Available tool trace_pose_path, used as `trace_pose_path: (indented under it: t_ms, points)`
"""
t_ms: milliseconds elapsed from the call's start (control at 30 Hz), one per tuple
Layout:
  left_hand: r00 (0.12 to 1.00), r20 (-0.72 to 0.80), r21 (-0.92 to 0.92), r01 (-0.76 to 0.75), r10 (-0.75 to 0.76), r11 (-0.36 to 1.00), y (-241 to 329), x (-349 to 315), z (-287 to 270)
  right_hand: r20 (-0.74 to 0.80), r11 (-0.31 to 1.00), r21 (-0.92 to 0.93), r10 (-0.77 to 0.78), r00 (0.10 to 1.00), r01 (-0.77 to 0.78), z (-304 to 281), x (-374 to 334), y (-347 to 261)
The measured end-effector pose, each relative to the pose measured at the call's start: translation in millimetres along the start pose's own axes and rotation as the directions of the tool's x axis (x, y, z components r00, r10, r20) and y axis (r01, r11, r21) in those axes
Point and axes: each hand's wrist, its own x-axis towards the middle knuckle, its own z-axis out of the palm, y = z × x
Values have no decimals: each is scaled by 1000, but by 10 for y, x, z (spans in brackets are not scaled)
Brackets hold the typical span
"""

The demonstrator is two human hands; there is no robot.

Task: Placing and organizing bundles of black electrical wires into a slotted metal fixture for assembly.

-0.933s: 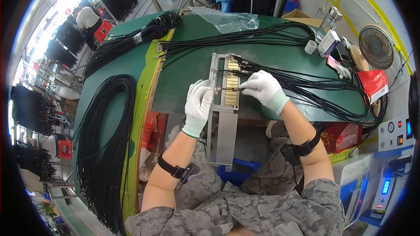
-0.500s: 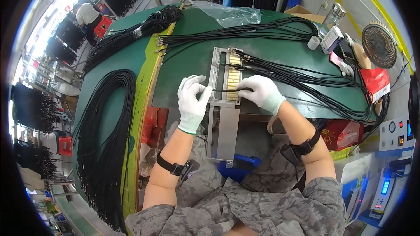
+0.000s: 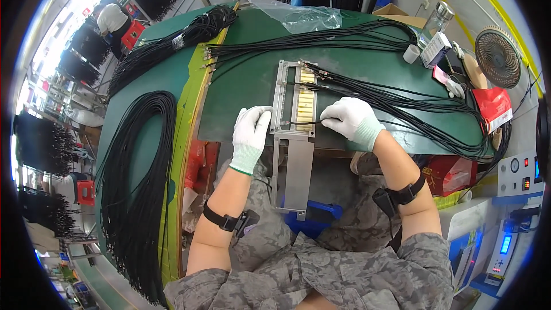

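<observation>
My right hand [image 3: 350, 119], in a white glove, pinches a thin black cable [image 3: 306, 123] just right of a metal fixture [image 3: 295, 175]. That cable crosses the lower part of a row of yellowish blocks [image 3: 306, 102]. Its small end fitting [image 3: 285, 123] lies by the fixture's left rail. Left of this rail is my gloved left hand [image 3: 251, 129], its thumb and fingers pressed together. Whatever may be between them is hidden. Several more black cables [image 3: 390, 99] run from the fixture's upper part to the right.
The green table [image 3: 241, 92] also bears a cable bundle [image 3: 321, 40] behind the fixture and a looped bundle [image 3: 138, 189] at left. A clear plastic bag [image 3: 310, 19] lies at the back. A fan [image 3: 498, 57], glass bottle [image 3: 439, 18] and red packet [image 3: 492, 109] stand at right.
My right hand has shifted right, away from the fixture, with the cable. The cable's end fitting now shows on the fixture, apart from my left hand, whose fingers have drawn together.
</observation>
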Motion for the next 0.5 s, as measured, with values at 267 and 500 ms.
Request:
trace_pose_path:
  t_ms: [267,500]
  points:
    - [999,29,-31,-26,27,999,54,-20,2,24,1000,-19,-14,1000,15,-7,9,-95]
    - [885,183,241,-463,428,853,306,-108,156,33,997,-71,4,999,-2,82,46,-116]
